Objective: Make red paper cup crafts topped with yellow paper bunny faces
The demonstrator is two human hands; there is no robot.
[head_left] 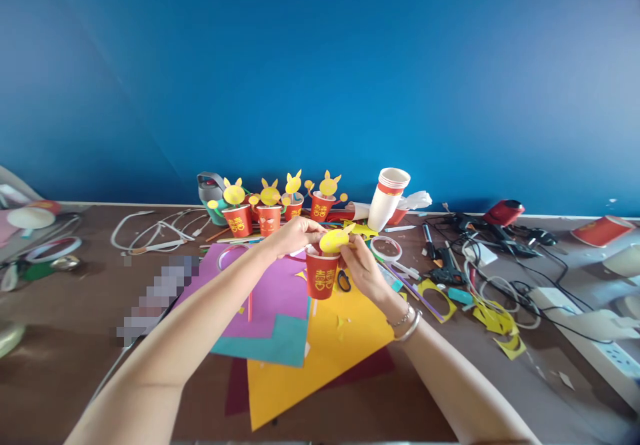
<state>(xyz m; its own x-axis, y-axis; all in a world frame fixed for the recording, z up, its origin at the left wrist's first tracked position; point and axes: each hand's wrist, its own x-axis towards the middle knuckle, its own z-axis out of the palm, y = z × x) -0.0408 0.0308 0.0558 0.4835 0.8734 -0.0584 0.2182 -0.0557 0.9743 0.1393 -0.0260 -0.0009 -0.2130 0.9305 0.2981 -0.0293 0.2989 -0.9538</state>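
As right hand (364,262) pinches yellow cutout (331,241) lying sideways, ears rightward, red cup (321,277) upright, left hand (295,235) unclear

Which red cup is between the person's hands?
The frontmost red cup, seen against the coloured sheets; the others sit farther back or to the sides.

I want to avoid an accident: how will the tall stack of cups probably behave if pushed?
The stack of cups would probably tip easily, being tall and narrower toward its base. Its walls look like thin paper, so it is likely light for its size. Nested rims show at the top, so one cup might come away alone if lifted.
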